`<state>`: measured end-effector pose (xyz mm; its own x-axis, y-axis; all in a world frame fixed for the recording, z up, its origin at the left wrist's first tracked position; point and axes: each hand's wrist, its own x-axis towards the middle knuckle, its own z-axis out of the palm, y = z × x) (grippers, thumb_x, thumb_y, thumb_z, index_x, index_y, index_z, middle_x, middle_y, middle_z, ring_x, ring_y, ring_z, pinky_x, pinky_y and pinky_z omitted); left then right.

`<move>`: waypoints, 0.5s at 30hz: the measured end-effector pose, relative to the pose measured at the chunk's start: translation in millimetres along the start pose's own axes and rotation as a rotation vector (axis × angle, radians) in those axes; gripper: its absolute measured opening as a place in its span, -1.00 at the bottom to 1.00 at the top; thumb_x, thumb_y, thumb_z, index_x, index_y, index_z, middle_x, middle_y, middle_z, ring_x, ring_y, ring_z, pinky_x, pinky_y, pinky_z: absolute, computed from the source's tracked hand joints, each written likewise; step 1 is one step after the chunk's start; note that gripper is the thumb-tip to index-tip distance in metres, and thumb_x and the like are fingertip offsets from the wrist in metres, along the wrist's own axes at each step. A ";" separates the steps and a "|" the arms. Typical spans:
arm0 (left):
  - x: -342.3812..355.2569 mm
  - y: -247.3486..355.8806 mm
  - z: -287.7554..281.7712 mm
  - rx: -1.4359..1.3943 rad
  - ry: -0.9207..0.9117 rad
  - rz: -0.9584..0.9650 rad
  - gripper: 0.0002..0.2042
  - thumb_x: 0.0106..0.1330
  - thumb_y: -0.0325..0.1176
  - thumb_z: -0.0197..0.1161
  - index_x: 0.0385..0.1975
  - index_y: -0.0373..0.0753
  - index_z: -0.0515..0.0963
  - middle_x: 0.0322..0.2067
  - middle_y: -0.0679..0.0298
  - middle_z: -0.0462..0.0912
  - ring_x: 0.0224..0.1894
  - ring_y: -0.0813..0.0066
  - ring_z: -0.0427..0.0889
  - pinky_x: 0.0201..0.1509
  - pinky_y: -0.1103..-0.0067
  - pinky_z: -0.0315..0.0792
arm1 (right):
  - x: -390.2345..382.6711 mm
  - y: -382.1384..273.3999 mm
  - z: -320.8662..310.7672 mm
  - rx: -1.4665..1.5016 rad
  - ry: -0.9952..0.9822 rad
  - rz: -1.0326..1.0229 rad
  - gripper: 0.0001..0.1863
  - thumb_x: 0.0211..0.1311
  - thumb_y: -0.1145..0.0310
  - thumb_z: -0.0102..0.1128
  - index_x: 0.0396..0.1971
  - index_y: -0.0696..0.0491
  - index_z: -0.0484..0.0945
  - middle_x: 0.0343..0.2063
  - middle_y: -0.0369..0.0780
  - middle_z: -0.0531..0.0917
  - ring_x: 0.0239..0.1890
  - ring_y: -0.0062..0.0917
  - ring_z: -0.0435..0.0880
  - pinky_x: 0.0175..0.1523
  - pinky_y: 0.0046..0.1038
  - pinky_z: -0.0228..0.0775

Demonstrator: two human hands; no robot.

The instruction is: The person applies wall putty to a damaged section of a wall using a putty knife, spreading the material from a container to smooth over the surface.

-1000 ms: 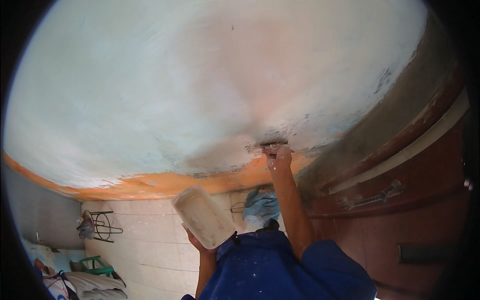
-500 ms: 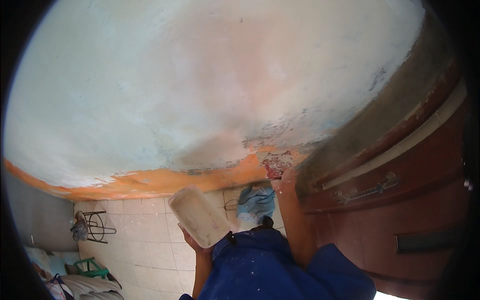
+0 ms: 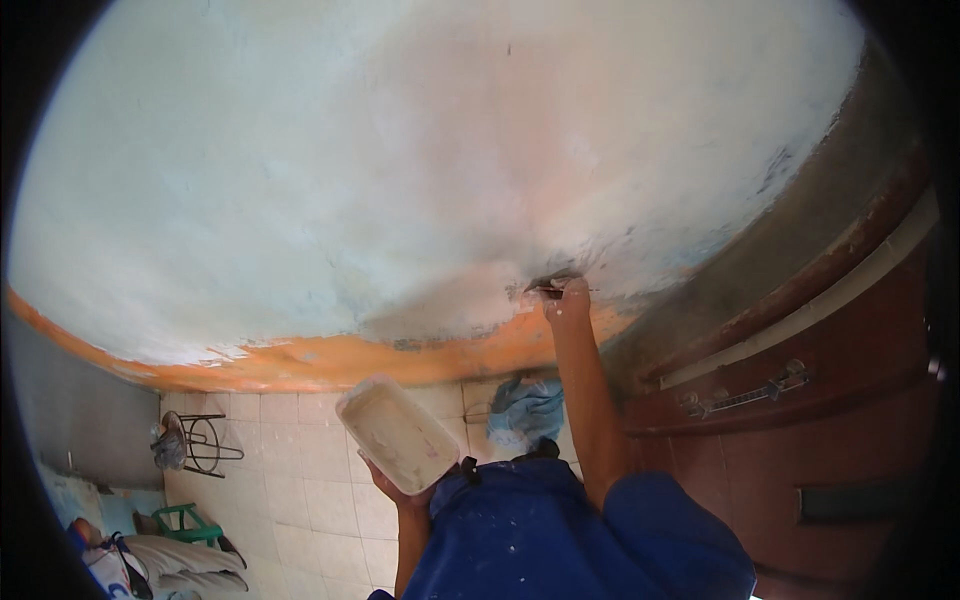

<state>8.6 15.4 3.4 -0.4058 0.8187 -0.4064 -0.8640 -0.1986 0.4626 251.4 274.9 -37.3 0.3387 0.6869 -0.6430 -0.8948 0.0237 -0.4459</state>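
Observation:
My left hand (image 3: 388, 482) is closed under and around the side of a whitish rectangular plastic tub (image 3: 398, 436), tilted at my waist. Pale paste coats its inside. My right arm reaches up to the wall (image 3: 420, 190), where my right hand (image 3: 567, 302) grips a flat putty knife (image 3: 552, 284) against the lower part of the surface. The blade shows nearly edge-on and dark, and its handle is mostly hidden by my fingers. Around the blade the pale coating is scuffed with dark marks, just above a bare orange strip (image 3: 290, 362) of wall.
A red-brown door (image 3: 720, 440) with a metal handle (image 3: 748, 390) stands at right. Blue cloth (image 3: 525, 410) lies beside my feet on pale tiles (image 3: 330, 503). At left are a round-framed stool (image 3: 205, 443), a green stool (image 3: 190, 522) and another person's legs (image 3: 180, 560).
My right hand has moved up the wall with the putty knife, whose blade has turned from facing me to nearly edge-on. The tub stays in my left hand. The view has shifted slightly.

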 end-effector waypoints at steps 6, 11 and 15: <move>2.6 2.6 -1.8 -0.021 -0.011 -0.018 -0.20 -0.17 -0.17 0.46 0.08 -0.26 0.16 -0.05 0.18 0.36 -0.06 0.40 0.43 -0.04 0.49 0.42 | -33.6 -29.4 20.5 0.040 -0.069 0.044 -0.90 0.01 0.65 -0.22 -0.61 0.15 0.21 -0.58 -0.13 0.37 -0.59 -0.36 0.32 -0.23 -0.23 0.46; -2.4 3.2 -2.7 0.005 -0.053 -0.034 -0.24 -0.08 -0.13 0.40 0.09 -0.25 0.15 -0.04 0.18 0.35 -0.04 0.39 0.42 -0.03 0.47 0.41 | -47.1 -43.0 6.6 0.277 0.020 0.025 -0.85 -0.03 0.62 -0.14 -0.41 0.10 0.35 -0.41 -0.17 0.44 -0.41 -0.41 0.50 -0.45 -0.41 0.40; 5.6 -0.1 -38.8 0.062 -0.245 0.000 -0.45 0.22 -0.11 0.12 0.13 -0.20 0.11 0.00 0.19 0.31 0.00 0.39 0.39 0.01 0.45 0.41 | -106.1 -14.7 -21.8 0.275 -0.171 -0.172 -0.71 0.07 0.63 -0.20 -0.18 0.10 0.33 -0.30 -0.11 0.48 -0.32 -0.39 0.54 -0.39 -0.37 0.43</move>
<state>-5.1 -0.9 -29.5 -0.3147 0.9263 -0.2070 -0.8411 -0.1712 0.5130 235.0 185.8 23.9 0.4580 0.7671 -0.4493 -0.8817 0.3276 -0.3395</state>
